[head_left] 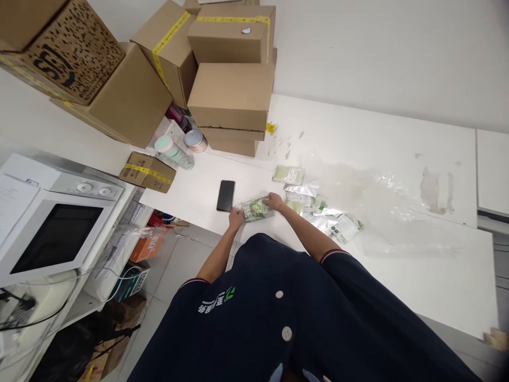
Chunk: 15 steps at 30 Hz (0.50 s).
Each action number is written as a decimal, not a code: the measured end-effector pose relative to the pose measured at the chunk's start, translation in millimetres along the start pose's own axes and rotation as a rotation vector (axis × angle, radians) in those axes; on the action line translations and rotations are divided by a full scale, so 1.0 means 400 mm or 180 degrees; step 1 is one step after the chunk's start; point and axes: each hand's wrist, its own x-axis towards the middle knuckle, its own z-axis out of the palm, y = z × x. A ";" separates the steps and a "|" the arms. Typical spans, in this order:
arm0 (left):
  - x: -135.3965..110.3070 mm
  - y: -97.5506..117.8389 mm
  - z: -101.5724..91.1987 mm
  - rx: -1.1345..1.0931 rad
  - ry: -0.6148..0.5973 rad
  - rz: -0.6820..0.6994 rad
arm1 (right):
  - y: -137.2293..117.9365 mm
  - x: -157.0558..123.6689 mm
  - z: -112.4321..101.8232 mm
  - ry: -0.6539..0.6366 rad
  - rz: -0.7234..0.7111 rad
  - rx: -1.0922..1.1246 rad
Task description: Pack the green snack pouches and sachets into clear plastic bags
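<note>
Both hands grip a small clear packet with green contents (pixel 256 208) at the near edge of the white table (pixel 382 154). My left hand (pixel 236 217) pinches its left end and my right hand (pixel 274 201) holds its right end. Just left of the packet lies a black phone (pixel 226 195), face up. To the right of my right hand sit several more sachets (pixel 310 204), silver and pale green, with one pale green sachet (pixel 288 174) a little farther back.
A large crumpled clear plastic sheet (pixel 377 212) covers the table's right part. Stacked cardboard boxes (pixel 233 79) stand at the back left, with a small taped box (pixel 147 172) and pastel tubs (pixel 175 151) beside them. A white machine with a dark screen (pixel 55 233) stands at left.
</note>
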 end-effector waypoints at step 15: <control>0.053 0.102 0.007 0.1436 -0.0640 0.1142 | 0.040 -0.114 0.043 0.0493 -0.0441 -0.0888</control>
